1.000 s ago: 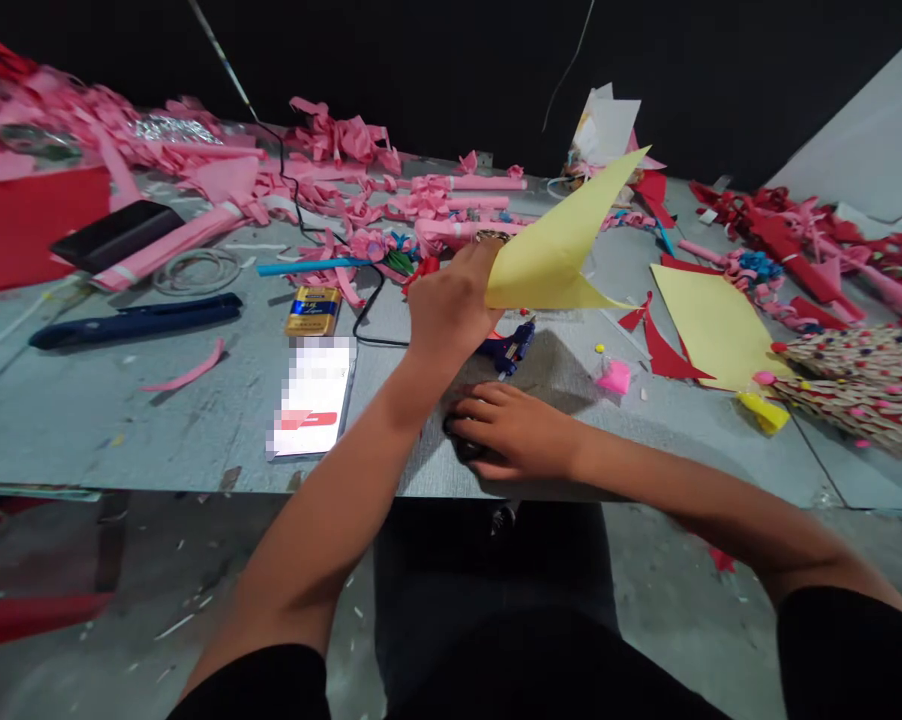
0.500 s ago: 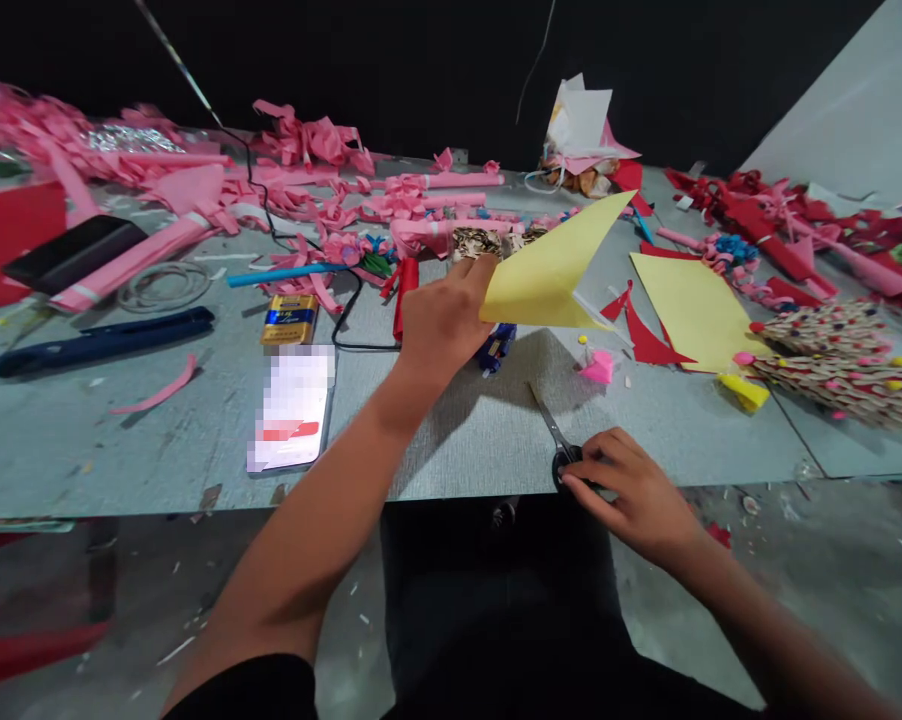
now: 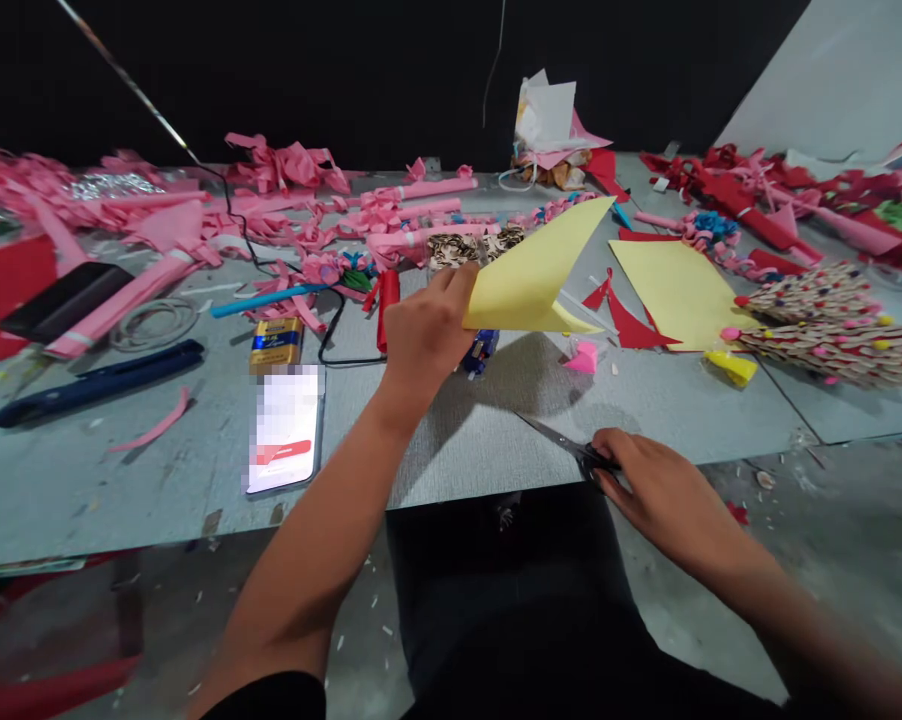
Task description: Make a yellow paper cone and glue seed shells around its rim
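Near the middle of the table, my left hand (image 3: pixel 430 325) grips the left end of a folded yellow paper sheet (image 3: pixel 537 270), its free end spreading to the right. Lower right, at the table's front edge, my right hand (image 3: pixel 646 482) is closed round the black handles of the scissors (image 3: pixel 560 438), whose blades point up and left. A blue object (image 3: pixel 481 352) sits just under the paper. Beyond the paper, on the right, lie another yellow sheet (image 3: pixel 680 290) and a cut red scrap (image 3: pixel 635 325).
A lit phone (image 3: pixel 286 430), a gold-and-blue pack (image 3: pixel 277 345) and a dark blue stapler-like tool (image 3: pixel 98 383) lie on the left. Pink paper pieces (image 3: pixel 290 165) line the back. Textured cone-like crafts (image 3: pixel 833 340) stand at the right beside a yellow scrap (image 3: pixel 732 368).
My right hand has taken the scissors by the handles and turned them, with the blades now slanting further left. The view has shifted slightly; my left hand still holds the yellow paper.
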Demonstrator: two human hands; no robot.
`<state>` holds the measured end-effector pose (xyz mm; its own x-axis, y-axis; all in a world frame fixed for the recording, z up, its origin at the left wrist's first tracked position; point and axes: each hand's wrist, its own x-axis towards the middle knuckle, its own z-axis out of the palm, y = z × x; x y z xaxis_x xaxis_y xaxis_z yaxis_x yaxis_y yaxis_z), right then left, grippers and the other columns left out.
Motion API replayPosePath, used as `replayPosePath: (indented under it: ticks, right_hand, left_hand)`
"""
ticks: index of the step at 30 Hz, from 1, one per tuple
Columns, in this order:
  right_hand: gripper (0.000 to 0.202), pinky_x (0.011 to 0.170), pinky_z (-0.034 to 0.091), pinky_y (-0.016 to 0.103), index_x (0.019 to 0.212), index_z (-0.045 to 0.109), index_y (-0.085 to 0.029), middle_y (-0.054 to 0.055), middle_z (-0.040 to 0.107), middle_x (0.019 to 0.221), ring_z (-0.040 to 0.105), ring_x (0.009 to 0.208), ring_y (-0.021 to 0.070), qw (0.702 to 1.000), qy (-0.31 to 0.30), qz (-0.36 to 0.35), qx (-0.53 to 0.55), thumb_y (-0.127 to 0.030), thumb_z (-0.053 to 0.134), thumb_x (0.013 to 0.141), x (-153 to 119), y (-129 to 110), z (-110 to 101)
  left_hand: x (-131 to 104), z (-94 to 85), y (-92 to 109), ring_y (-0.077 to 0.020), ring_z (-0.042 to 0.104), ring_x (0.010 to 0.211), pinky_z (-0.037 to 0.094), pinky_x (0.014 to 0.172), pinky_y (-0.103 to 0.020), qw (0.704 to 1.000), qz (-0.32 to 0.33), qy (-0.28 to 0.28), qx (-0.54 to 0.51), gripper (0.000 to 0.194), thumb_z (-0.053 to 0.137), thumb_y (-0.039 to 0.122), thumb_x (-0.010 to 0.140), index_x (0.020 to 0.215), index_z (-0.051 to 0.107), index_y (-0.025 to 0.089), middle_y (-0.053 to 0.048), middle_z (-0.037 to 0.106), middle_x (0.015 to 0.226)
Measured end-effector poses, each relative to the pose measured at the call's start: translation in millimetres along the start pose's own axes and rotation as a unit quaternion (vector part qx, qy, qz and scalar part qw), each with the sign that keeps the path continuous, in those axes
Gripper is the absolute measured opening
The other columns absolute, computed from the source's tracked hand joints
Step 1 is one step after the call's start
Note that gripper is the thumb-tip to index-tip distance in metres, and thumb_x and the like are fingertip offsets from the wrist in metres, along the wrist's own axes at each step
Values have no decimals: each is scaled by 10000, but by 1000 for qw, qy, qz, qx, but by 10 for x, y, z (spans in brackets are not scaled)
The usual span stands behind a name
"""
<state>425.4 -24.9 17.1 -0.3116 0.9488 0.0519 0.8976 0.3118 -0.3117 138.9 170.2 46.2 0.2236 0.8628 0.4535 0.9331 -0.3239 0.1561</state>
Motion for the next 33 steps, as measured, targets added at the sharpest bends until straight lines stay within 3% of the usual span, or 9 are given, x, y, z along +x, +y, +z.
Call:
replayPosePath:
  ticks: [5, 8, 10, 15, 18, 21, 23, 28, 33]
  right_hand:
    - [432, 923, 637, 472, 1535, 602, -242, 138, 802, 1213, 823, 1030, 301, 976, -24, 67, 205, -411, 615, 1138, -84, 89, -241]
    - [421, 870, 632, 398, 1541, 651, -277, 65, 822, 1009, 801, 936, 237, 914, -55, 86, 394, -462, 623, 1164, -162, 156, -256]
    - [376, 835, 613, 357, 1498, 708, -300, 32, 812, 907, 768, 894, 212, 870, -43, 83, 483, -456, 659, 1160, -171, 181, -170]
    - [247, 939, 622, 340, 1378, 794, -354, 57, 864, 1208, 794, 952, 171, 790, 31, 94, 605, -383, 736, 1139, -27, 118, 62]
    - [257, 869, 624, 317, 1376, 787, -370, 45, 873, 1092, 781, 863, 155, 736, -9, 86, 671, -373, 773, 1120, 78, 3, 75]
    - [466, 845, 625, 308, 1524, 710, -419, 18, 833, 1038, 768, 867, 152, 683, -41, 62, 727, -403, 832, 1075, 132, -69, 64]
    - [530, 884, 639, 313, 1570, 688, -429, 17, 806, 1075, 777, 930, 155, 702, -30, 58, 709, -390, 843, 1064, 152, -64, 80]
    - [505, 957, 679, 390, 1547, 709, -380, 40, 758, 1158, 775, 1038, 195, 826, 67, 99, 550, -333, 820, 1057, 247, -34, 187]
    - [575, 1025, 643, 512, 1573, 636, -291, 78, 720, 1204, 739, 1055, 250, 890, 93, 104, 434, -433, 805, 1042, 347, -133, 266]
  left_hand:
    - [-8, -11, 16, -328, 791, 1066, 493, 747, -381, 1000, 6, 5, -4, 506, 647, 309, 1064, 1569, 663, 319, -84, 803, 1438]
    - [-9, -14, 25, -323, 787, 1074, 505, 763, -390, 1000, 0, -2, -8, 512, 643, 309, 1069, 1580, 652, 320, -104, 792, 1458]
    - [-15, -17, 34, -324, 782, 1072, 509, 765, -398, 1000, -3, -3, -7, 505, 630, 323, 1079, 1584, 646, 323, -113, 789, 1458]
    - [-38, -24, 55, -347, 769, 1086, 503, 739, -411, 1000, 11, -1, 2, 569, 656, 307, 1044, 1612, 614, 323, -118, 785, 1472]
    - [-46, -22, 58, -362, 764, 1061, 493, 695, -426, 1000, 19, 4, 5, 554, 643, 322, 1048, 1601, 613, 340, -107, 797, 1457]
    - [-49, -13, 54, -340, 779, 1077, 485, 697, -402, 1000, 22, 11, 7, 529, 653, 310, 1049, 1577, 637, 323, -99, 805, 1438]
    - [-51, -8, 53, -328, 784, 1092, 492, 718, -385, 1000, 20, 9, 9, 521, 662, 312, 1052, 1573, 644, 312, -108, 805, 1424]
    - [-61, -29, 74, -324, 783, 1081, 508, 751, -380, 1000, 22, 3, 11, 546, 668, 270, 1043, 1587, 638, 305, -119, 801, 1400]
    - [-73, -46, 85, -323, 783, 1056, 514, 755, -385, 1000, 23, 1, 17, 580, 684, 269, 1032, 1607, 618, 309, -116, 803, 1389]
